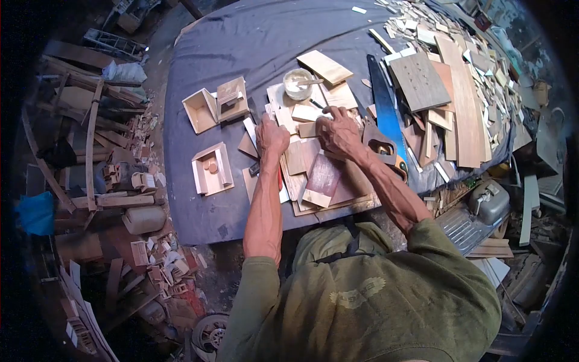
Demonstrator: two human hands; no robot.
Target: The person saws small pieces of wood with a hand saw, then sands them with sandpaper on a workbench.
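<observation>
My left hand (272, 137) is closed at the left edge of a pile of wooden pieces, its fingertips at thin wood strips; what it grips is hidden. My right hand (339, 131) has its fingers curled over a small wood block (307, 130), with the thumb side toward it. Between and beyond the hands lies a pale block (307, 113). Behind it stands a round tub (298, 84) of whitish paste with a stick in it. Below the right hand lies a reddish-purple block (323, 178) with a pale end.
Small wooden boxes (212, 169) stand on the dark cloth (205, 220) at the left. Right of my right hand lies a handsaw (389, 108) with a blue blade. Boards (420, 81) and many offcuts cover the table's right side. A metal sink (463, 228) is beyond its front edge.
</observation>
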